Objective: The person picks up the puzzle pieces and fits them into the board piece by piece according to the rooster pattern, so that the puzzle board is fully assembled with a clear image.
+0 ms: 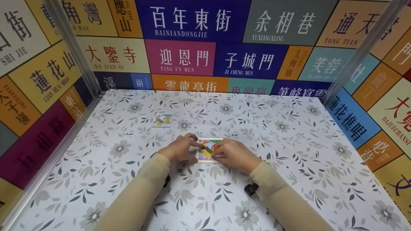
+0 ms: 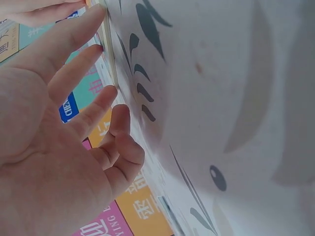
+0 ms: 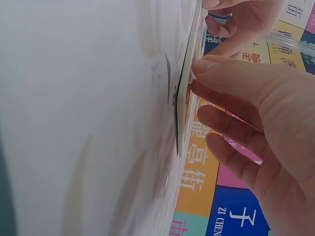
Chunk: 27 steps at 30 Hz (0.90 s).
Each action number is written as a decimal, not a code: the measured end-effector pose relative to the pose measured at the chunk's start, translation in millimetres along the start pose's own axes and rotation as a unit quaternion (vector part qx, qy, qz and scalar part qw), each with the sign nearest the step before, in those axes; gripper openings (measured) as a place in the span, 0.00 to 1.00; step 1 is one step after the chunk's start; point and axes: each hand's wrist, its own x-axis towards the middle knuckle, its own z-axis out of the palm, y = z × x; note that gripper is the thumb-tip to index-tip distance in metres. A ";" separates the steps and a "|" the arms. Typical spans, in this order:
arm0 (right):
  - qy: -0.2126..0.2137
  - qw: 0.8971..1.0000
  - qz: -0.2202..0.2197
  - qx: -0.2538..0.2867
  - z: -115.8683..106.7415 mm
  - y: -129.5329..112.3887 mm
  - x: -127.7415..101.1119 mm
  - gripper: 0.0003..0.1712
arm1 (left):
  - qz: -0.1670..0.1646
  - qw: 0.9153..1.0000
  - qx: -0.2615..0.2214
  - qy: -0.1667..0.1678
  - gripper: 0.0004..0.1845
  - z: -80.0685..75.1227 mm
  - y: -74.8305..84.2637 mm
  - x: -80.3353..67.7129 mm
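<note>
A small flat puzzle board (image 1: 204,156) with a pale rim and a bright bird picture lies on the table. My left hand (image 1: 180,148) is at its left side, fingers mostly straight, the index fingertip over the picture and the thumb by the near left corner. From the right, my right hand (image 1: 236,154) reaches over the board and covers its right part. In the right wrist view, thumb and index finger pinch a small pale-edged puzzle piece (image 3: 193,76) close on the board's surface; most of it is hidden by the fingertips.
A small square picture card (image 1: 162,120) in similar colours lies farther back to the left. The table (image 1: 224,179) wears a white cloth with grey flowers and leaves. Panels (image 1: 179,57) with large characters stand behind and on both sides.
</note>
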 end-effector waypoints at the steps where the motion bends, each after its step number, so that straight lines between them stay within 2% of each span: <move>1: -0.004 1.000 0.004 0.003 -0.1 0.0 -0.6 0.09 | -0.001 1.000 -0.001 -0.003 0.31 -0.1 0.4 -0.3; 5: -0.008 1.000 0.010 0.001 -1.3 1.1 -1.8 0.10 | -0.010 1.000 -0.003 -0.012 0.31 -1.2 1.9 -0.4; 11: 0.008 1.000 0.020 0.005 -3.3 3.5 -2.7 0.12 | -0.033 0.999 -0.006 -0.022 0.32 -1.1 2.0 2.3; 17: 0.016 0.999 0.032 0.013 -3.8 4.7 -1.9 0.15 | -0.032 0.999 -0.009 -0.022 0.33 -0.9 1.0 2.7; 27: -0.024 0.999 0.044 0.019 0.9 3.1 -2.0 0.11 | -0.028 0.999 -0.004 -0.021 0.33 1.0 -0.3 4.7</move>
